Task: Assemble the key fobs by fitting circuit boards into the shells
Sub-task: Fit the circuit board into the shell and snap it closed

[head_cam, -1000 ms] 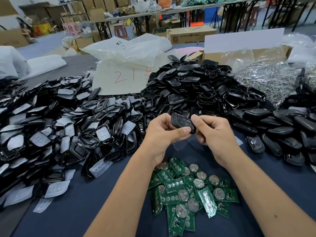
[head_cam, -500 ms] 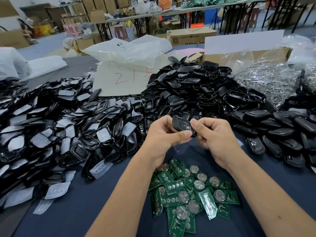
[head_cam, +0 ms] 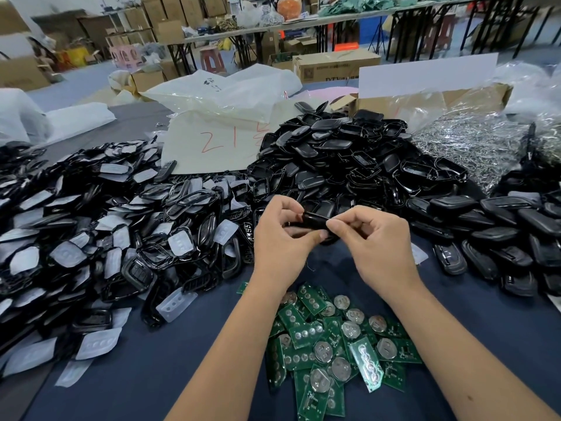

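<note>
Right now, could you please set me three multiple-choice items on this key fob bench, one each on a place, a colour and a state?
1. Where does the pile of circuit boards lie?
A. On the blue cloth between the person's forearms
B. Inside the cardboard box at the back
C. On top of the heap of black shells

2. What colour is the number written on the white bag?
A. Blue
B. Red
C. Green

3. How is the black key fob held?
A. It lies loose on the cloth
B. The left hand alone holds it
C. The left hand and the right hand both pinch it

Answers: 1 A, the green boards lie on the cloth near the person, between the arms. 2 B, the strokes on the bag are red. 3 C, fingers of both hands close on the fob above the cloth.
</note>
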Action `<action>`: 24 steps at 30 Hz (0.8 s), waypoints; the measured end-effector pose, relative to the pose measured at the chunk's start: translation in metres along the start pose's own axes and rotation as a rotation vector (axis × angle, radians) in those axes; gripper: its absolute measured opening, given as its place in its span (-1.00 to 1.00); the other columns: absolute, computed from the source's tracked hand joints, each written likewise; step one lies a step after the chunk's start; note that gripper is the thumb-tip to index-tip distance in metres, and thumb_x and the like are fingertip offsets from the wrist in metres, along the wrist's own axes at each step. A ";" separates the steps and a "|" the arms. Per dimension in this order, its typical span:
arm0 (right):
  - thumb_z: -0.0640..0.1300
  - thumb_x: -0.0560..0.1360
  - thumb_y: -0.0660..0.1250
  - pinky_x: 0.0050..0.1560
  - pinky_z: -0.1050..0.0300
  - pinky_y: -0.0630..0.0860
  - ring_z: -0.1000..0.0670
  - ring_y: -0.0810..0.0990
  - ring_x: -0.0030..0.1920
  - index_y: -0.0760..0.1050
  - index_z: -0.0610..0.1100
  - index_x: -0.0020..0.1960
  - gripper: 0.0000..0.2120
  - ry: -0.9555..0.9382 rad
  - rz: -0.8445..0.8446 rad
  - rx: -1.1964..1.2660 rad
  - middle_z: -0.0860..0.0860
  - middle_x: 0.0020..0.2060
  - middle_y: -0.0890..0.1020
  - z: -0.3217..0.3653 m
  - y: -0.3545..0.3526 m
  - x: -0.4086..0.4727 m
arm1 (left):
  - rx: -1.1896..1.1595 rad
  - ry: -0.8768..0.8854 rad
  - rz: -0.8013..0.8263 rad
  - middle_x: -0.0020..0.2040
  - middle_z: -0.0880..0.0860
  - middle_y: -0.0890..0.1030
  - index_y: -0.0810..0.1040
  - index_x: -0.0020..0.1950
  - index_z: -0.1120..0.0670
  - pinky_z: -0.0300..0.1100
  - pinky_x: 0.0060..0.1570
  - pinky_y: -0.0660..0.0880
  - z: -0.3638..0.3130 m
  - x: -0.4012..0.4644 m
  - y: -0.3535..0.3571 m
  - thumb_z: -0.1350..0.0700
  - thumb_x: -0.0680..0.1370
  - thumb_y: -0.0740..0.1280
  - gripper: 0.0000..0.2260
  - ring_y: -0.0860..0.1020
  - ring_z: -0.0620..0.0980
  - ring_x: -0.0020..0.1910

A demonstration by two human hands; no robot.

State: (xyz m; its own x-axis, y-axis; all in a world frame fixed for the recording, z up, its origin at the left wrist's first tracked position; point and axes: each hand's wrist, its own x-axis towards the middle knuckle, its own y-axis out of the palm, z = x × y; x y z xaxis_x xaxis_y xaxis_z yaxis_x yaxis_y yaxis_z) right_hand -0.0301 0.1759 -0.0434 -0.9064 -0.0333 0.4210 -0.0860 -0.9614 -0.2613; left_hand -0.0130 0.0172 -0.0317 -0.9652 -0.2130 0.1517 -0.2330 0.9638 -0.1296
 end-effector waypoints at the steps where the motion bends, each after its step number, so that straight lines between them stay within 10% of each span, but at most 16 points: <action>1: -0.15 0.53 0.54 -0.15 -0.04 0.59 0.01 0.66 -0.24 0.69 0.04 -0.18 -0.86 0.000 -0.013 0.000 0.11 -0.30 0.69 0.001 -0.001 0.000 | 0.026 0.038 -0.023 -0.05 0.09 0.68 0.46 -0.02 0.01 -0.09 -0.12 0.68 0.000 0.000 -0.001 0.36 0.40 0.59 -0.60 0.75 0.00 -0.14; 13: -0.10 0.51 0.55 -0.20 0.20 0.46 0.08 0.53 -0.26 0.68 0.07 -0.20 -0.85 0.027 -0.049 0.021 0.07 -0.29 0.61 0.004 -0.004 0.000 | 0.091 0.091 -0.017 -0.14 0.01 0.69 0.51 -0.13 0.03 -0.23 -0.21 0.59 -0.001 0.002 -0.005 0.30 0.40 0.60 -0.69 0.72 -0.03 -0.21; 18: -0.12 0.57 0.50 -0.23 0.01 0.58 -0.03 0.62 -0.21 0.67 0.01 -0.13 -0.89 0.088 -0.042 0.120 0.06 -0.15 0.66 0.004 -0.004 0.003 | 0.036 0.103 -0.094 -0.25 0.01 0.68 0.57 -0.20 0.02 -0.25 -0.22 0.57 0.000 0.001 0.001 0.28 0.38 0.62 -0.72 0.68 -0.07 -0.29; 24: -0.07 0.60 0.46 -0.42 0.17 0.49 0.04 0.54 -0.48 0.66 -0.05 -0.13 -0.87 0.143 -0.141 0.230 -0.01 -0.41 0.63 0.003 -0.003 0.003 | -0.070 0.031 -0.149 -0.33 0.02 0.65 0.59 -0.20 0.11 0.14 -0.10 0.69 -0.005 0.001 0.020 0.30 0.38 0.62 -0.77 0.65 -0.02 -0.31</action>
State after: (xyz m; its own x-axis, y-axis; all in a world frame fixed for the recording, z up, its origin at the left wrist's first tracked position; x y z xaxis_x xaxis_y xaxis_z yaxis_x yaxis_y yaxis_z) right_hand -0.0317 0.1778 -0.0387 -0.9428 0.1278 0.3080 -0.1337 -0.9910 0.0019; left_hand -0.0178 0.0367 -0.0297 -0.9162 -0.3505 0.1944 -0.3635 0.9310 -0.0346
